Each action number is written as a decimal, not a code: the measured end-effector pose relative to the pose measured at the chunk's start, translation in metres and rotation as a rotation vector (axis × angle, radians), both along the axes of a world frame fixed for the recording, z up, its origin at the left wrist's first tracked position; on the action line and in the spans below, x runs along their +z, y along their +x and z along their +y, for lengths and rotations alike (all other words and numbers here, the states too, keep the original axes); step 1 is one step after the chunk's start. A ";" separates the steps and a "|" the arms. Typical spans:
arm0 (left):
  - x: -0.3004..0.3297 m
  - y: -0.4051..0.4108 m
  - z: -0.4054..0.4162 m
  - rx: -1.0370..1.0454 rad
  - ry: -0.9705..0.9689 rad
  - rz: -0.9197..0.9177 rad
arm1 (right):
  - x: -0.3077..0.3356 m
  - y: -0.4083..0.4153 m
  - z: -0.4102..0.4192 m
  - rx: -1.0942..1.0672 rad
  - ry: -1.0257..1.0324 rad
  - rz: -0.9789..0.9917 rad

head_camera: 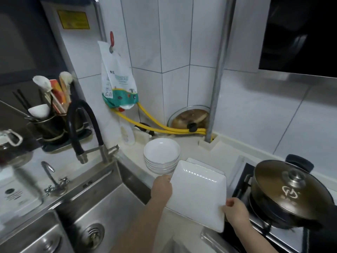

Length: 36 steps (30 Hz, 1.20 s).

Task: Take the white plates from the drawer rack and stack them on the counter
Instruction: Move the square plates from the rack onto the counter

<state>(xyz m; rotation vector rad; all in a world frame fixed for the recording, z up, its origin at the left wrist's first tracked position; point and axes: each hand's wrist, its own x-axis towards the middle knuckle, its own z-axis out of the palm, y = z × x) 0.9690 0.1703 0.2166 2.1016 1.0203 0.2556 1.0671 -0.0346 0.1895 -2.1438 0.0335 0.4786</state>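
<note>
- Both hands are gripping a square white plate [197,194], held tilted above the surface [193,148]; the left hand [162,188] is clasping its left edge, the right hand [235,209] is pinching its near right corner, thumb on top.
- A second square white plate [206,164] is showing just beyond the held one; whether the two are touching cannot be told.
- A stack of round white bowls [162,155] is standing on the surface just left of the square plates, close to the held plate's far left corner.
- A lidded dark pot [290,194] is sitting on the stove [242,181] immediately right of the plate, narrowing the room on that side.
- A steel sink [102,207] is lying to the left, with a black-hosed faucet [82,128] arching over it and a small tap [52,178] beside it.
- A utensil holder [49,123] with spoons and chopsticks is standing behind the sink.
- A glass lid [189,118] is leaning in the tiled corner, with yellow hoses [160,126] running in front of it and a grey pipe [217,79] rising alongside.
- A printed pouch [117,79] is hanging on the white tiled wall [175,42]; a pale bottle [126,133] is standing below it.
- The surface is pale and narrow, wedged between sink and stove; a dark range hood [300,33] is overhanging at upper right.
</note>
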 end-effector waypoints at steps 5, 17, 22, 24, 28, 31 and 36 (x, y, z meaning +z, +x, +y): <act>-0.015 0.034 0.013 0.005 0.081 0.088 | -0.013 0.030 0.015 -0.026 0.033 0.041; -0.051 0.099 0.038 -0.158 0.252 0.361 | -0.038 0.067 0.036 -0.135 -0.080 0.052; -0.059 0.107 0.046 -0.198 0.369 0.439 | -0.050 0.068 0.045 -0.147 -0.121 0.075; -0.061 0.109 0.049 -0.206 0.406 0.482 | -0.053 0.067 0.049 -0.138 -0.142 0.079; -0.069 0.113 0.054 -0.232 0.443 0.501 | -0.056 0.069 0.055 -0.139 -0.184 0.092; -0.074 0.114 0.057 -0.261 0.479 0.495 | -0.057 0.070 0.057 -0.143 -0.198 0.077; -0.077 0.116 0.059 -0.261 0.488 0.486 | -0.057 0.070 0.059 -0.151 -0.203 0.060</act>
